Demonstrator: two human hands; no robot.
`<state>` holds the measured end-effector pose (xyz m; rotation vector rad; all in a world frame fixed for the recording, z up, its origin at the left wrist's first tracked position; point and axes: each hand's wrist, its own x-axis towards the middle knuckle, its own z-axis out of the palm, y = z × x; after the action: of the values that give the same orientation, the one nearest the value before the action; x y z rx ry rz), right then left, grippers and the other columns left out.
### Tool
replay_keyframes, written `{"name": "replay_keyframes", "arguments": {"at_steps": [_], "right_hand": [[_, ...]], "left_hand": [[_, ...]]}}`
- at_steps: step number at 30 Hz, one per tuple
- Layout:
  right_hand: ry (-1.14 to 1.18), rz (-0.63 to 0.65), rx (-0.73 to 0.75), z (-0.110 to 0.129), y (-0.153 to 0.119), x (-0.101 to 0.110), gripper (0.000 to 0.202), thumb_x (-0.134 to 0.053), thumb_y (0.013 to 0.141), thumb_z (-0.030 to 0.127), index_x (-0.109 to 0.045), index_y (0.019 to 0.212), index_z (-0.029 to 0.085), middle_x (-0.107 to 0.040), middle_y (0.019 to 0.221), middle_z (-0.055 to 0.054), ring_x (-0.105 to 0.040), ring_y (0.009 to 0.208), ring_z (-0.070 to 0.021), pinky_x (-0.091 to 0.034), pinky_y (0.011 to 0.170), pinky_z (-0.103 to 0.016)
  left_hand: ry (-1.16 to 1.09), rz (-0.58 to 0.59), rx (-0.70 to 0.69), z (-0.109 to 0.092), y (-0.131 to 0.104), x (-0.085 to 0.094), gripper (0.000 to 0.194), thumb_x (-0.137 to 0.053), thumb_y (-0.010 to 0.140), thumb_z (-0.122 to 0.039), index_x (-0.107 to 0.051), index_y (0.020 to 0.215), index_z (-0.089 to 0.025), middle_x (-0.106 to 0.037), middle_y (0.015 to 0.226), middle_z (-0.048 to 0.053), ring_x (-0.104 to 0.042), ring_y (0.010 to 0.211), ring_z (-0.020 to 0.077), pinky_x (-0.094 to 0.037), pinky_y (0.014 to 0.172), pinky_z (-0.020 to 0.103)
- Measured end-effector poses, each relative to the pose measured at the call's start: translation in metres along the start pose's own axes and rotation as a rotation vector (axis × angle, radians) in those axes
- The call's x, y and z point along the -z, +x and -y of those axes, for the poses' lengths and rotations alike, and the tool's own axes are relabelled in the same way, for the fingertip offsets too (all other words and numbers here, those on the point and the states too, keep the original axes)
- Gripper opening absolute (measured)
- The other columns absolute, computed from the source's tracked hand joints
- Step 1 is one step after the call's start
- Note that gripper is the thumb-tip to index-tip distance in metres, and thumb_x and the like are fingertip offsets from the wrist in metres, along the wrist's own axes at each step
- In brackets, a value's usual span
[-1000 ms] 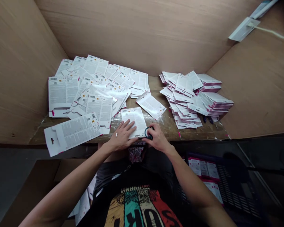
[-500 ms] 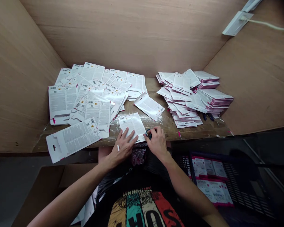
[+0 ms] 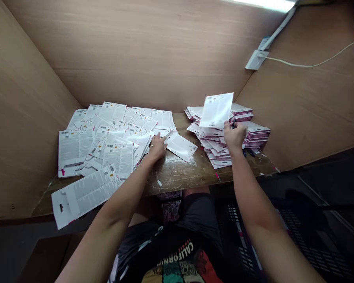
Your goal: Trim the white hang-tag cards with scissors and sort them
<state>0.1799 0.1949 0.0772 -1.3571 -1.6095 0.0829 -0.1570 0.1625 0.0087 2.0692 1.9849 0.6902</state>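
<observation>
A white printed packet [image 3: 216, 111] is gripped at its lower right corner by my right hand [image 3: 235, 136], raised over the right-hand pile [image 3: 215, 147]. A small dark ring-like tool also shows at the fingers of this hand. My left hand [image 3: 157, 147] reaches to the left edge of a single white packet [image 3: 181, 146] lying on the table, beside the spread-out pile of packets [image 3: 118, 129]. Its fingers are apart, and their tips are at the edges of the packets. Another long packet [image 3: 85, 194] juts over the table's front edge at the left.
Tall board walls [image 3: 153, 55] enclose the table [image 3: 177, 173] at the back and sides. A dark basket [image 3: 301, 236] stands below at the right. Dark-handled tools [image 3: 249, 152] lie by the neat stacks. A white cable [image 3: 306, 66] runs along the right wall.
My right hand has lifted the packet from the front edge up and right to the right pile. My left hand has moved forward to the loose packet. The camera view has shifted.
</observation>
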Motion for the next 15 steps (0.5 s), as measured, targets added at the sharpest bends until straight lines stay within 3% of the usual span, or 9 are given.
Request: {"name": "replay_keyframes", "arguments": {"at_steps": [2,4,8,11,13,15], "right_hand": [[-0.052,-0.137,-0.029,0.004,-0.004,0.005,0.032,-0.050,0.110,0.044,-0.065,0.100,0.018,-0.064,0.110,-0.023,-0.063,0.116,-0.0406,-0.048,0.102,-0.060],[-0.056,-0.135,-0.013,0.012,-0.041,-0.003,0.024,-0.055,0.108,0.039,-0.066,0.098,0.021,-0.063,0.110,-0.020,-0.062,0.113,-0.0374,-0.051,0.103,-0.056],[0.014,0.228,0.095,0.032,-0.150,-0.041,0.012,-0.059,0.099,0.018,-0.071,0.100,0.020,-0.065,0.116,-0.014,-0.064,0.108,-0.0285,-0.055,0.099,-0.042],[-0.058,0.489,0.152,0.043,-0.202,-0.064,0.028,-0.058,0.091,0.005,-0.075,0.109,0.019,-0.062,0.128,-0.015,-0.059,0.118,-0.0301,-0.052,0.106,-0.043],[-0.142,0.582,0.172,0.045,-0.216,-0.070,0.028,-0.062,0.092,0.008,-0.077,0.112,0.020,-0.061,0.131,-0.016,-0.056,0.119,-0.0323,-0.050,0.106,-0.046],[-0.197,0.622,0.185,0.045,-0.220,-0.070,0.023,-0.065,0.095,0.014,-0.077,0.113,0.021,-0.061,0.133,-0.016,-0.054,0.118,-0.0335,-0.049,0.105,-0.048]], "left_hand": [[-0.006,0.024,0.018,0.002,0.012,0.004,0.031,-0.059,0.095,-0.014,-0.081,0.116,-0.014,-0.081,0.114,0.018,-0.073,0.117,0.0311,-0.053,0.110,0.045],[-0.012,0.016,0.022,0.002,-0.009,0.002,0.029,-0.056,0.096,-0.015,-0.083,0.108,-0.015,-0.082,0.104,0.016,-0.075,0.106,0.0289,-0.055,0.101,0.040],[-0.023,0.043,0.051,-0.002,-0.111,-0.008,0.030,-0.053,0.102,-0.025,-0.081,0.109,-0.019,-0.082,0.106,0.011,-0.075,0.096,0.0261,-0.058,0.090,0.038],[0.003,0.091,0.075,-0.007,-0.179,-0.008,0.028,-0.053,0.104,-0.029,-0.081,0.105,-0.022,-0.080,0.100,0.009,-0.073,0.093,0.0264,-0.057,0.088,0.040],[0.064,0.094,0.034,-0.006,-0.198,-0.006,0.028,-0.053,0.105,-0.028,-0.080,0.096,-0.023,-0.075,0.101,0.011,-0.069,0.100,0.0292,-0.056,0.093,0.045],[0.080,0.097,-0.044,-0.003,-0.197,-0.006,0.025,-0.054,0.104,-0.025,-0.078,0.096,-0.023,-0.072,0.111,0.012,-0.065,0.110,0.0308,-0.055,0.099,0.048]]}}
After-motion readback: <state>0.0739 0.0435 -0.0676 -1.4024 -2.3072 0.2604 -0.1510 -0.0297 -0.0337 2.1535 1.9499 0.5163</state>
